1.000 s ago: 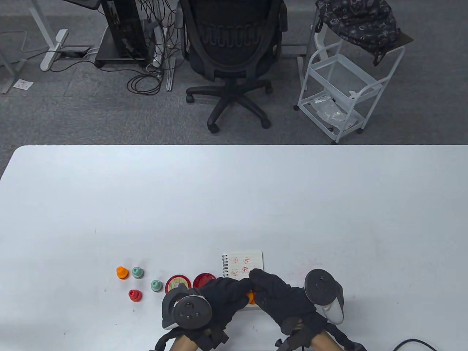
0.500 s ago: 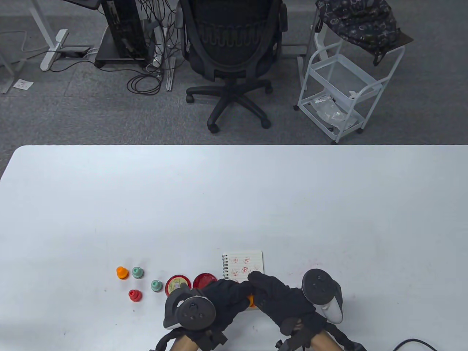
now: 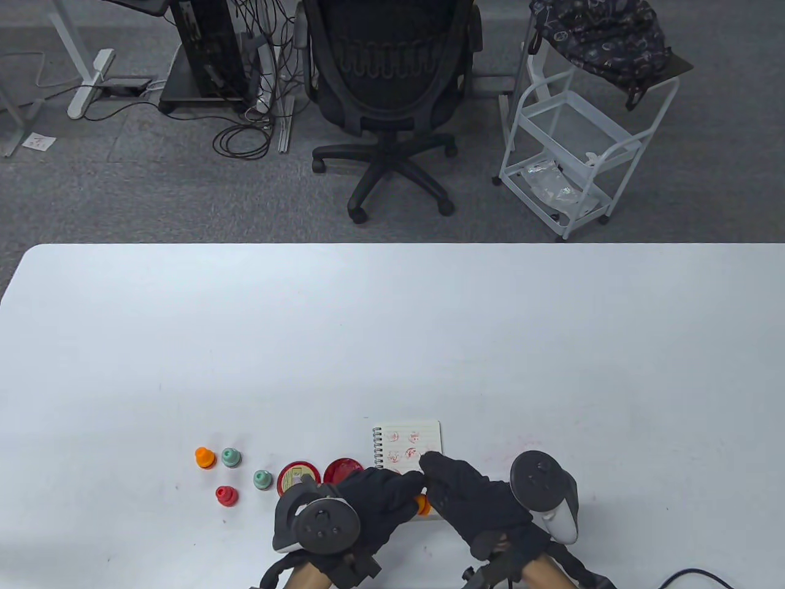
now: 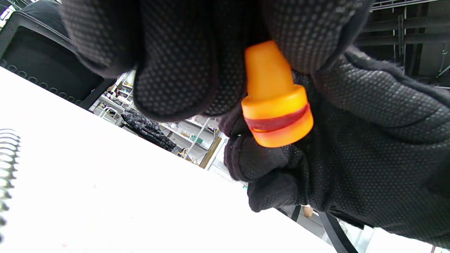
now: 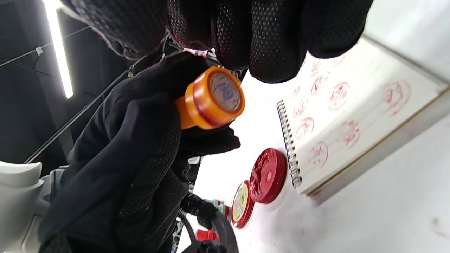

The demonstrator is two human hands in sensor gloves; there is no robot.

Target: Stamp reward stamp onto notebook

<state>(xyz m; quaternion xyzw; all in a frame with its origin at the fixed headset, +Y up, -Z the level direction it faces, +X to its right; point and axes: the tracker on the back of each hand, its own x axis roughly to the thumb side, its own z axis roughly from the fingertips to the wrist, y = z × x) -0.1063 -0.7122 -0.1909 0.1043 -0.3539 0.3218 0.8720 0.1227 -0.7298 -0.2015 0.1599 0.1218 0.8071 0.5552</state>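
My left hand grips an orange stamp by its handle, just above the near edge of the spiral notebook. In the left wrist view my fingertips wrap the stamp's neck. In the right wrist view the stamp's round face points at the camera. My right hand is curled against the stamp's base, and its fingertips hang just above it. I cannot tell whether it grips. The notebook page carries several red stamp prints.
An open red ink pad and its labelled lid lie left of the notebook. Further left stand an orange stamp, two green stamps and a red one. The white table stretches beyond.
Both hands stay together on the orange stamp at the notebook's near edge, shifting only slightly. Nothing else has moved.
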